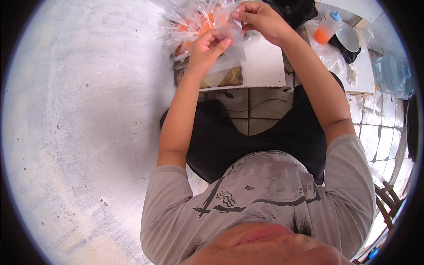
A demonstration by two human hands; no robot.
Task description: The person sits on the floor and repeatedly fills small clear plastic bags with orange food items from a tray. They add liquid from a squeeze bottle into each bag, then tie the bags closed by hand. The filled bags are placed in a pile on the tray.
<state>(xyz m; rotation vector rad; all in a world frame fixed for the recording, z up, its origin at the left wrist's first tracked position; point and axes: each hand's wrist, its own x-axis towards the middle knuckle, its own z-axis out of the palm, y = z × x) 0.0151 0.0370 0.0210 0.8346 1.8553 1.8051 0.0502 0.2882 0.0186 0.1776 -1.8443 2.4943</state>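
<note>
Between my two hands a thin clear plastic bag [234,46] is stretched out. My left hand [210,46] pinches its left side between thumb and fingers. At its upper right, the fingertips of my right hand [256,20] hold the edge. Behind my left hand lies a pile of small knotted plastic bags with orange contents [187,28]. Below the hands, flat clear plastic sheets [217,77] lie on a worn brown board [233,78], which rests on a low white table [266,64].
A squeeze bottle with orange liquid [323,34] and a grey bowl [347,37] stand on a second white board [362,78] at the right. Beyond it is a large blue water jug [392,76]. A black plastic bag [294,11] lies at the top. A pale wall [82,99] borders the left.
</note>
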